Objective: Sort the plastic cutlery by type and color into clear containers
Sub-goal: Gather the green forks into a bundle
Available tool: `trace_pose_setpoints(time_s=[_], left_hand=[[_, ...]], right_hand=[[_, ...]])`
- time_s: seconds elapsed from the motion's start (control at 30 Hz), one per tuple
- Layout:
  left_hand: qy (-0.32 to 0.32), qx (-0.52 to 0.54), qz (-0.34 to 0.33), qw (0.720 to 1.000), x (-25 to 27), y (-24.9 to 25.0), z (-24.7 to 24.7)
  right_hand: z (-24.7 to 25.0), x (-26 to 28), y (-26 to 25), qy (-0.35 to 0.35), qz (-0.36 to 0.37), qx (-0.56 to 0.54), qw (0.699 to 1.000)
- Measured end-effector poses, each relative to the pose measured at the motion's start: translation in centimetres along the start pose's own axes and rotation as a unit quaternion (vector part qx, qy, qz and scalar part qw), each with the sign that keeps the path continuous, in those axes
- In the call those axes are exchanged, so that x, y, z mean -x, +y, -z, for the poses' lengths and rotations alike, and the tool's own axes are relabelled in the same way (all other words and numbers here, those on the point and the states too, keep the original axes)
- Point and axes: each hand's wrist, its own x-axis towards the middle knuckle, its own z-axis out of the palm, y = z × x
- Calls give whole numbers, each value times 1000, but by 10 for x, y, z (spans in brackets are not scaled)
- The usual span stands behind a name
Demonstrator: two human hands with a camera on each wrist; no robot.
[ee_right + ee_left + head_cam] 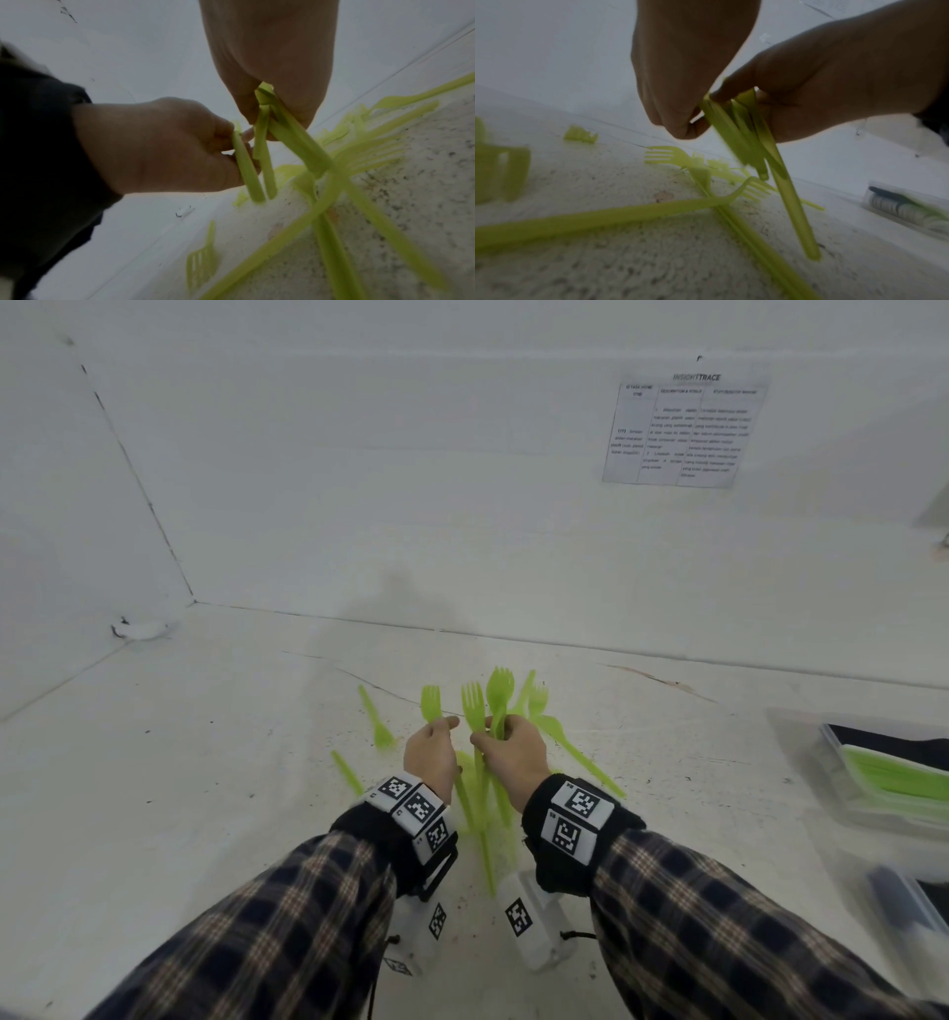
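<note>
**Above the desk: green forks being bunched**

Over the white desk (205, 762), the right hand (516, 755) grips several green forks (475, 706); the left hand (430, 755) pinches one fork (431, 703). Collecting seems underway; next likely calls for carrying them to the clear container (842, 793) at right

White walls (359, 454), speckled white floor (179, 788)
</note>
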Motion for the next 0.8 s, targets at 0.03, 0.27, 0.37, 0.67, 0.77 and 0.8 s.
trace_pose_setpoints(time_s=[0.03, 0.27, 0.37, 0.67, 0.77, 0.8], left_hand=[[-2, 6, -5, 1000, -1, -1, 1], [-48, 78, -1, 996, 0, -13, 5], [-68, 86, 19, 994, 0, -14, 5], [-52, 87, 47, 994, 3, -13, 0], [-36, 110, 39, 992, 1, -13, 1], [-39, 107, 30, 993, 0, -13, 2]], right_hand=[[1, -1, 1, 4, -1, 4, 1000], [1, 1, -1, -39, -22, -51, 998], [-1, 0, 0, -50, -26, -58, 997], [3, 6, -1, 11, 2, 18, 1000], [-1, 4, -3, 5, -6, 19, 1000], [-2, 5, -5, -15, -6, 15, 1000]])
